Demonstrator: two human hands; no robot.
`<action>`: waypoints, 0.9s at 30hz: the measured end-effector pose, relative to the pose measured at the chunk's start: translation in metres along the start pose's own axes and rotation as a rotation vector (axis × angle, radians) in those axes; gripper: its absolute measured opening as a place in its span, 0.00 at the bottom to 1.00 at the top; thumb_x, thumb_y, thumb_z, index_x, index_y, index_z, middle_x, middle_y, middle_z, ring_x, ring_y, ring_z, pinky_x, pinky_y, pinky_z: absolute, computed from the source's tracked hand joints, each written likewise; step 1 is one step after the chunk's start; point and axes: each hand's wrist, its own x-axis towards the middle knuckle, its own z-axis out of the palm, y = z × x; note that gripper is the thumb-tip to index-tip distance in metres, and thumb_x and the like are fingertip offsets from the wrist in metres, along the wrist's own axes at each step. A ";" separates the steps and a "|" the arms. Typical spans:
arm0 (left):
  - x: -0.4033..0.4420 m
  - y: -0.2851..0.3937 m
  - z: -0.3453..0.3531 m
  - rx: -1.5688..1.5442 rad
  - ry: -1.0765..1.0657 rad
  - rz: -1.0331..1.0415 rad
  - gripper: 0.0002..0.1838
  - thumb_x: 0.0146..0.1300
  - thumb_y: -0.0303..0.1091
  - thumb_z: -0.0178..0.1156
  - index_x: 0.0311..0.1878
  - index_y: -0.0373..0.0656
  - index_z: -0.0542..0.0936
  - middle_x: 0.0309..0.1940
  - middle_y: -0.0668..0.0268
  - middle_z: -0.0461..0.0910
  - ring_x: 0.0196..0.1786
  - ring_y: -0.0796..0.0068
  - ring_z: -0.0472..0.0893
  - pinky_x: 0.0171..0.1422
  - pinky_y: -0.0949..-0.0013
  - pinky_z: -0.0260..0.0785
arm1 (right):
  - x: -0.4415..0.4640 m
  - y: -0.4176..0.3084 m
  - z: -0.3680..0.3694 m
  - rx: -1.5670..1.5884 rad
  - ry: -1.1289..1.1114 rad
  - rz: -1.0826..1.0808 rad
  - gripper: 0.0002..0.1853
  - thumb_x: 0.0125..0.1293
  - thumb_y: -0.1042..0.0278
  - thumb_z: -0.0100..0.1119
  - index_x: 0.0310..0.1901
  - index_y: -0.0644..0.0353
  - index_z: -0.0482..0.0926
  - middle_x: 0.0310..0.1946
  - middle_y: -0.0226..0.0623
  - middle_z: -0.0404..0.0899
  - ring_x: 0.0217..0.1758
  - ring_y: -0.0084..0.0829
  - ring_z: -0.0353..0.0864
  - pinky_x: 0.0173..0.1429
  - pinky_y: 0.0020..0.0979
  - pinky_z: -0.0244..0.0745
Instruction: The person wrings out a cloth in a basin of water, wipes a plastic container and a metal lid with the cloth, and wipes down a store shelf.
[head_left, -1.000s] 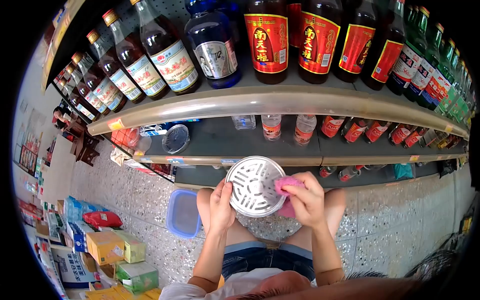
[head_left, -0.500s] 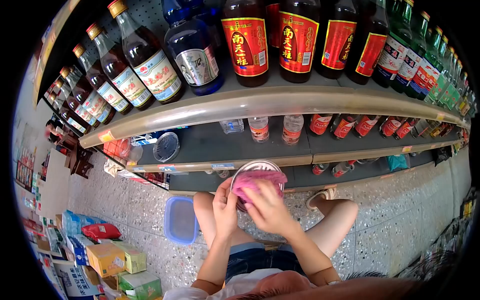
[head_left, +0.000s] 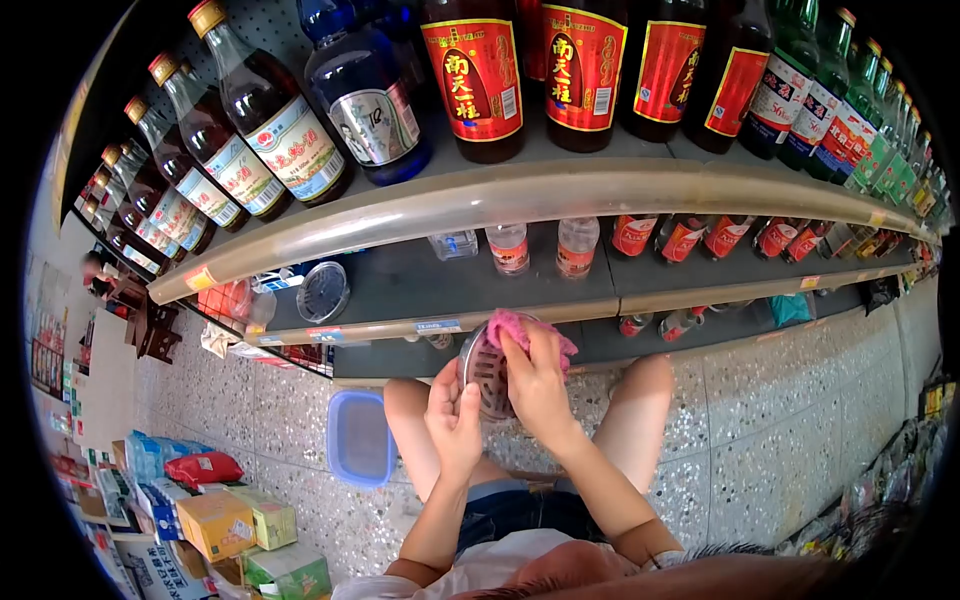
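Note:
Above my lap in the head view, my left hand grips the left rim of a round, clear-edged dish or lid marked with dark, slot-like strips. My right hand is closed on a crumpled pink cloth, pressed to the dish's upper right rim. The dish is tilted, and its right side is hidden behind the right hand and cloth.
A shelf edge curves ahead, bearing dark bottles with red labels. Another round dish and small bottles occupy the shelf below. A blue-rimmed tub sits on the floor beside cartons.
The right hand and cloth have moved from across the dish's middle to its upper right rim, baring the slotted face. My right knee has come inward, and the view has shifted slightly.

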 end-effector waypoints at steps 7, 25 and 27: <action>-0.002 0.003 -0.006 0.074 0.054 0.069 0.22 0.69 0.23 0.51 0.64 0.28 0.65 0.57 0.54 0.76 0.59 0.70 0.76 0.65 0.69 0.66 | 0.001 0.002 0.010 -0.111 0.039 0.129 0.22 0.52 0.83 0.55 0.53 0.68 0.75 0.49 0.49 0.71 0.48 0.48 0.72 0.52 0.42 0.73; 0.023 -0.009 -0.021 -0.219 0.085 -0.073 0.24 0.72 0.35 0.54 0.63 0.27 0.65 0.53 0.55 0.77 0.53 0.73 0.79 0.55 0.74 0.73 | 0.011 0.014 -0.085 1.030 0.067 0.483 0.13 0.64 0.80 0.54 0.50 0.69 0.80 0.49 0.39 0.78 0.51 0.28 0.76 0.57 0.26 0.69; 0.020 -0.004 -0.017 -0.212 0.029 -0.117 0.24 0.72 0.35 0.54 0.64 0.27 0.65 0.54 0.55 0.77 0.54 0.73 0.78 0.57 0.74 0.72 | 0.025 0.008 -0.081 1.028 0.003 0.400 0.14 0.64 0.79 0.54 0.50 0.69 0.80 0.51 0.40 0.77 0.53 0.29 0.76 0.58 0.27 0.68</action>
